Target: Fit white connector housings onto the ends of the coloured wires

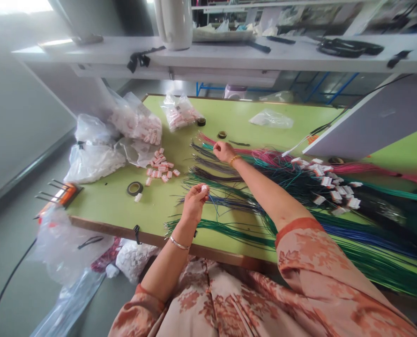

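Note:
In my left hand [194, 204] is a small white connector [204, 187], pinched at the fingertips, with a thin wire or two trailing from it. My right hand [224, 152] reaches over the far bundles, its fingers closed at the ends of the teal wires [208, 146]; whether a wire is between them is too small to make out. Pink wires [208, 138] lie just beyond that hand. Between the two hands run grey wires [215, 164] and dark wires [219, 174]. Blue wires [229, 202] and green wires [226, 228] spread nearer to me.
Loose connectors [161, 167] lie left, beside bags of connectors [138, 119]. Black tape [134, 188] rests near the left edge. Finished-looking wired connectors [337, 187] are heaped at right. A shelf [215, 57] crosses above the green table [110, 206]; an orange pronged rack [66, 194] sits at the corner.

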The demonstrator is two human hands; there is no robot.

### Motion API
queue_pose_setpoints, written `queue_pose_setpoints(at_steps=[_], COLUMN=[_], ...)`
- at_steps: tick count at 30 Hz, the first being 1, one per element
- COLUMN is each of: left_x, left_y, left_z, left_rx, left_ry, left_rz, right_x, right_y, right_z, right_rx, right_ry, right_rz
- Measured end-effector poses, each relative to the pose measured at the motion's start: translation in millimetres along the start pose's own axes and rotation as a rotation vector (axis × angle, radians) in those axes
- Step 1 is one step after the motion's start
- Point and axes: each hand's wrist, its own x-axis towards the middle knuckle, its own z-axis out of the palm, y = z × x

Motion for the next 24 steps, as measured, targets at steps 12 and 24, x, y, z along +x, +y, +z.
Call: queue_pose_setpoints(at_steps=[12, 24], left_x=[2, 6], left_y=[-2, -2], left_z=[-0.7, 1.3], left_rx=[-0.023, -0.132], left_ry=[-0.025, -0.062], left_rz=[0.035, 0.042], right_x=[-33, -126], right_y=[-69, -57], right_z=[-22, -39], right_rx=[0.441, 0.448], right_ry=[-0.073, -0.187], right_rz=[-0.229, -0.275])
